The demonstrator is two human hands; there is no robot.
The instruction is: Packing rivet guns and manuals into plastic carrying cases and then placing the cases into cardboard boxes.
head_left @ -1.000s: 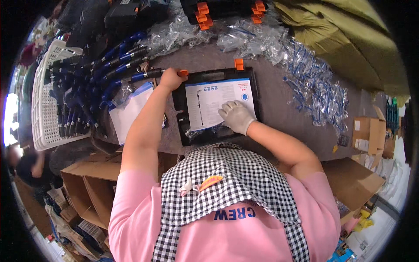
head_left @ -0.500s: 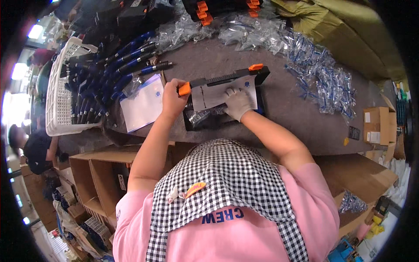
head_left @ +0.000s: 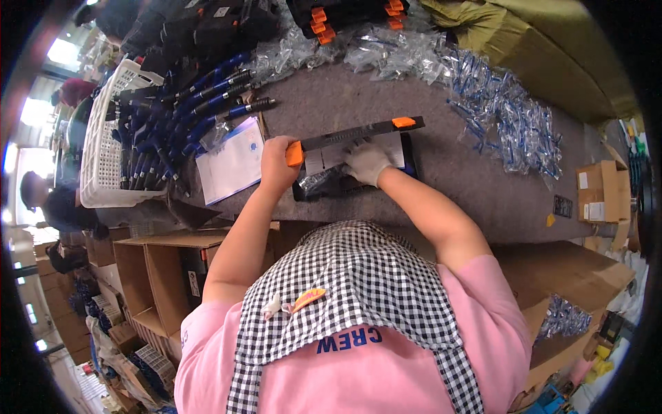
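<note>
A black plastic case point(head_left: 358, 132) with orange latches stands before me on the brown table, its lid partly lowered. My left hand point(head_left: 278, 165), bare, is wrapped around the lid's left corner beside an orange latch point(head_left: 294, 153). Under the lid, my right hand point(head_left: 367, 164) in a pale glove presses on a white printed sheet point(head_left: 324, 160) with its fingers apart. Clear plastic bags point(head_left: 323, 181) show in the case below the sheet; the lid and my hand hide much of the inside.
Left of the case lies a stack of white sheets point(head_left: 231, 164). Behind it, a white plastic basket point(head_left: 103, 148) holds several blue-and-black tools point(head_left: 148, 134). Clear bags point(head_left: 400, 55) and bagged blue parts point(head_left: 514, 127) line the back and right. Cardboard boxes point(head_left: 600, 190) stand around.
The lid has tipped lower toward me over the case, with my left hand moving along. My right hand has slid slightly left, and the sheet is now mostly beneath the lid.
</note>
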